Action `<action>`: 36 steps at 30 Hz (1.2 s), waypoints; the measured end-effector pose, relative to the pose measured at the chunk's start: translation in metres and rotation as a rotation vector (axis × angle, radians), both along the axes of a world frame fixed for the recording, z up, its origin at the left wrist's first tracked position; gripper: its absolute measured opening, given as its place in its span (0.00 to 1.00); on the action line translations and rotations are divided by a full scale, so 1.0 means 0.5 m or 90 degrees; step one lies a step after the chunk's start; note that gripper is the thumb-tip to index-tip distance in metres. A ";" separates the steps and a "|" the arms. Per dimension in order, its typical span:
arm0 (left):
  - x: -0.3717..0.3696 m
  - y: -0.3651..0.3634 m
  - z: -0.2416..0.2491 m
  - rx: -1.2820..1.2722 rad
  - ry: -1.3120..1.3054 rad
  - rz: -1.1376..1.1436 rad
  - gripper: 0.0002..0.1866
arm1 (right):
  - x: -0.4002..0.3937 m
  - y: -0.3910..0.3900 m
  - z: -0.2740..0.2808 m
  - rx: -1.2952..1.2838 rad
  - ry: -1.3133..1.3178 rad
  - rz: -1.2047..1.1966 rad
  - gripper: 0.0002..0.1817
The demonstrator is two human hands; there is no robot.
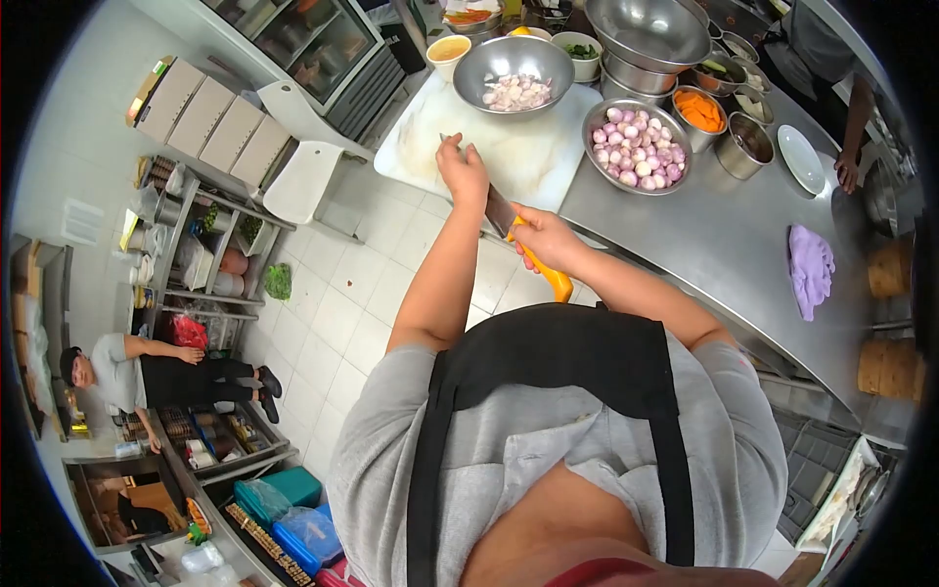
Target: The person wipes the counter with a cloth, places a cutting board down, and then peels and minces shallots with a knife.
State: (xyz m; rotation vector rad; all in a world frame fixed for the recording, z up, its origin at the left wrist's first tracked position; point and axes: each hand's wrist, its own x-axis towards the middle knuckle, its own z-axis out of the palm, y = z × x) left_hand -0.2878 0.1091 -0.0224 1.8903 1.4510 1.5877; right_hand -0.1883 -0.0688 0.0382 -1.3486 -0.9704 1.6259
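Observation:
My right hand (544, 241) is closed round the yellow handle of a kitchen knife (501, 211), just off the near edge of the white cutting board (421, 147). The blade runs up towards my left wrist, which hides part of it. My left hand (462, 172) is over the board's near edge, thumb and forefinger apart, the other fingers partly hidden. On the far side of the board stands a steel bowl (472, 70) with peeled, cut shallots (516, 93). To the right, another steel bowl (590, 147) is full of whole peeled shallots (638, 147).
Stacked steel bowls (650, 34), a pot of orange pieces (699, 110), a white oval plate (802, 159) and a purple cloth (811, 269) are on the steel counter (685, 235). Another person's hand (847, 172) rests at the right. A person (186, 377) stands by the left shelves.

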 end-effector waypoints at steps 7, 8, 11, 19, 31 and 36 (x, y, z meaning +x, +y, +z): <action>0.120 0.082 0.227 0.167 -0.092 -0.038 0.12 | 0.100 -0.026 0.158 0.149 -0.070 -0.051 0.31; 0.141 0.103 0.241 0.169 -0.092 -0.041 0.12 | 0.122 -0.038 0.168 0.169 -0.082 -0.070 0.31; 0.198 0.181 0.248 0.133 -0.141 -0.074 0.13 | 0.180 -0.080 0.198 0.200 -0.135 -0.120 0.30; 0.249 0.259 0.239 0.116 0.039 -0.113 0.09 | 0.299 -0.210 0.217 0.275 -0.186 -0.299 0.28; 0.386 -0.052 0.206 -0.087 0.599 -0.541 0.16 | 0.396 -0.314 0.177 0.331 -0.022 -0.429 0.27; 0.398 -0.048 0.161 0.133 0.696 -0.393 0.17 | 0.373 -0.300 0.156 0.316 0.007 -0.374 0.26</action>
